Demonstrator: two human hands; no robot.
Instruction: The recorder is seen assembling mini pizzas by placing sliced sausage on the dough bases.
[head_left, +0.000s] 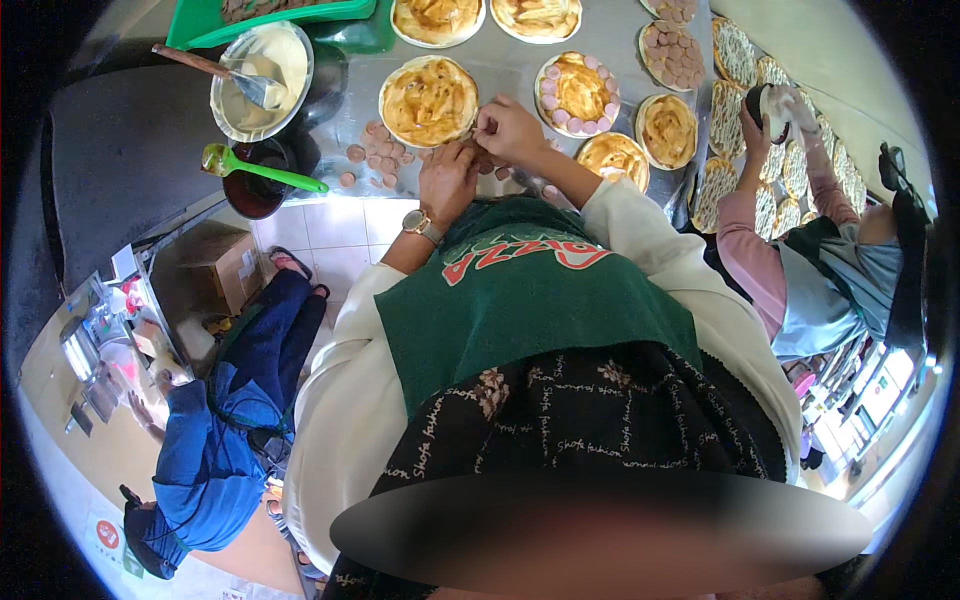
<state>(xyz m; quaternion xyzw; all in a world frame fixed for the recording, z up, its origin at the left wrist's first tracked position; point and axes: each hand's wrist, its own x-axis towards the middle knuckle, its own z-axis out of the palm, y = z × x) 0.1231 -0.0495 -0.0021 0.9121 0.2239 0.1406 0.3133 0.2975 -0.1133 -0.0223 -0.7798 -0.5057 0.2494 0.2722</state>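
Observation:
A round dough base (428, 101) spread with orange-brown sauce lies on the metal table in front of me. At its lower right rim is my right hand (512, 132), with thumb and fingertips pinched together; anything between them is too small to make out. My left hand (447, 182), a watch on its wrist, is just below the same base, its fingers bent and closed near the other hand. What the left fingers hold is hidden. Loose sausage slices (381, 150) are scattered left of my left hand, and a few more show beneath my right hand.
A bowl of cream-coloured sauce (290, 65) holds a spatula; beside it a green-handled brush (262, 172) rests across a dark bowl (258, 200). One base (577, 94) is ringed with slices. At right, a co-worker (815, 250) works over topped pizzas; another person (225, 440) stands at left.

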